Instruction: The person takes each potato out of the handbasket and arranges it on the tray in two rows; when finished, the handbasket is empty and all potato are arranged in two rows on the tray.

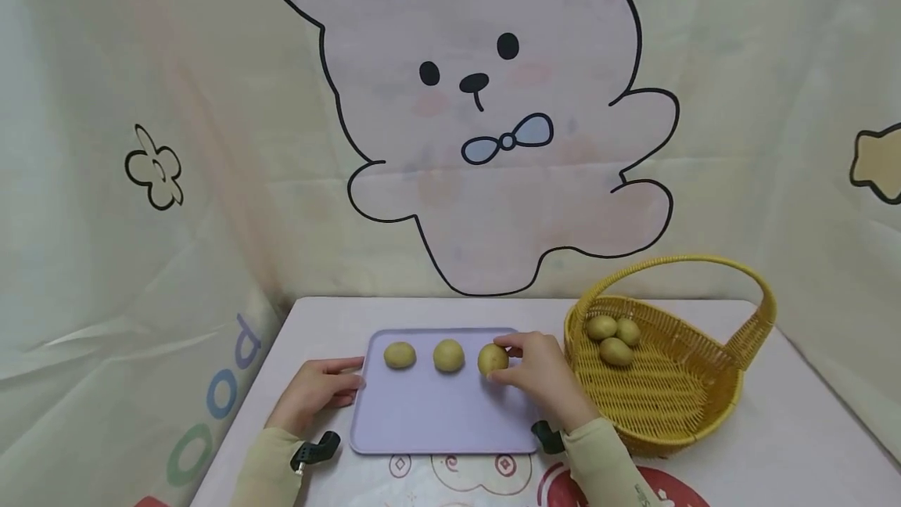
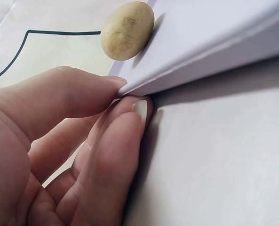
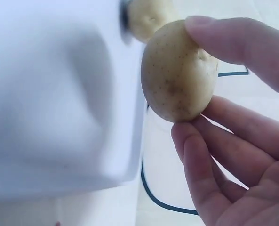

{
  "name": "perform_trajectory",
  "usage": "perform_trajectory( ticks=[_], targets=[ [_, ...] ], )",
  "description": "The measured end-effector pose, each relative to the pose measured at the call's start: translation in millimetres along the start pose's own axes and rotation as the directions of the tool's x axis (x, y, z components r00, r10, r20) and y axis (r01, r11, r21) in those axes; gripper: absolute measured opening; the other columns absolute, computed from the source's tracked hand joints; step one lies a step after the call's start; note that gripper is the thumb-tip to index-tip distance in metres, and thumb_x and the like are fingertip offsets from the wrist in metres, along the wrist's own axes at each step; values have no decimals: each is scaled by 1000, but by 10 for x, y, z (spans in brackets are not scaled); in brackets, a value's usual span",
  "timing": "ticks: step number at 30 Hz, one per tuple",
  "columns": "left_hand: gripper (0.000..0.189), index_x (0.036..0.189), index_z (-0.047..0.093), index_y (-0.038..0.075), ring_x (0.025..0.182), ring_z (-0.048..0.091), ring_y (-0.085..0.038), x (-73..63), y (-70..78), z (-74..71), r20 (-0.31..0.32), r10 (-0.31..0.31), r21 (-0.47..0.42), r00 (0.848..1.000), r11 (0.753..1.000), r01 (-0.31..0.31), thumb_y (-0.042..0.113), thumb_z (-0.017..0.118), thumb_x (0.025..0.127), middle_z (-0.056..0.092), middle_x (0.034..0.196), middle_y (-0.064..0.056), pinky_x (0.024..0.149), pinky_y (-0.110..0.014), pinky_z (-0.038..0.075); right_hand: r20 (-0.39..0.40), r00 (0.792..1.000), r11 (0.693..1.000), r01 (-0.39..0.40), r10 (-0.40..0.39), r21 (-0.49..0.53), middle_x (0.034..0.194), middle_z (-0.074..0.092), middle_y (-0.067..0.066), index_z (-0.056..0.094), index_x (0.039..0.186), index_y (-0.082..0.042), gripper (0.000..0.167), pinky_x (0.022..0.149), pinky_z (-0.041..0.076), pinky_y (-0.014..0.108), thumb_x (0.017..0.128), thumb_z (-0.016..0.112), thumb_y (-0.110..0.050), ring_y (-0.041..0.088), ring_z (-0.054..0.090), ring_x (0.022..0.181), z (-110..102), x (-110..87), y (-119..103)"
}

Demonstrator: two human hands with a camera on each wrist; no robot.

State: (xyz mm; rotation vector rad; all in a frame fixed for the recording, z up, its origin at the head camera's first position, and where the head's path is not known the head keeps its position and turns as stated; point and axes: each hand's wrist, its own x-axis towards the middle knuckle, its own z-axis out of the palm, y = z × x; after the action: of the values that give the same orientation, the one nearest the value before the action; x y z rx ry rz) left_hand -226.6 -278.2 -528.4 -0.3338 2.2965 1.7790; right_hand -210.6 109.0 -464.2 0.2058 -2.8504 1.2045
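My right hand pinches a potato between thumb and fingertips over the right part of a pale lilac tray. In the right wrist view this potato is speckled yellow-brown, and a shadow lies on the tray apart from it. Two more potatoes, a left one and a middle one, lie in a row on the tray. At the tray's left rim, my left hand grips the edge. Its thumb and fingertips meet on that rim in the left wrist view, with the left potato just beyond.
A yellow woven basket with a tall handle stands right of the tray. Three potatoes sit together in its far left part. The white table meets a cartoon-printed cloth behind.
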Motion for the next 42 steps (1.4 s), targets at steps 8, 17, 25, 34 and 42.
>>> perform_trajectory(
  ticks=[8,17,25,34,42],
  targets=[
    [49,134,76,4,74,70,-9,1,-11,23,24,12,-12,1000,1000,-12,8,87,86,78,92,-2,66,-23,62,-12,999,999,-45,45,-23,119,81,11,81,125,-7,55,100,61,52,74,100,-17,32,76,116,51,45,69],
    [50,134,76,4,74,69,-10,17,23,-8,29,18,-3,999,1000,-18,8,87,85,77,89,-2,67,-23,62,-33,999,997,16,-19,-74,115,80,12,81,123,-8,53,95,61,50,74,99,-15,31,75,111,121,107,105],
    [50,134,76,5,72,68,-10,31,-1,2,32,11,2,999,1000,-11,9,88,85,76,86,-1,66,-24,62,-26,1000,997,-2,0,-73,120,80,12,80,126,-8,55,99,60,52,76,98,-15,32,74,117,135,127,141],
    [51,134,76,4,73,69,-10,18,-16,-5,23,9,-4,1000,1000,-8,9,87,85,77,88,-1,66,-23,62,-6,1000,997,26,-26,-70,119,80,11,79,127,-5,55,102,59,52,75,96,-8,31,73,116,208,174,145],
    [51,135,75,5,72,68,-9,13,3,-17,23,5,3,1000,1000,-5,9,87,86,76,87,-1,66,-23,62,-9,999,994,39,-40,-98,119,79,13,79,126,-3,55,100,59,52,75,96,-5,29,72,113,206,197,123]
  ],
)
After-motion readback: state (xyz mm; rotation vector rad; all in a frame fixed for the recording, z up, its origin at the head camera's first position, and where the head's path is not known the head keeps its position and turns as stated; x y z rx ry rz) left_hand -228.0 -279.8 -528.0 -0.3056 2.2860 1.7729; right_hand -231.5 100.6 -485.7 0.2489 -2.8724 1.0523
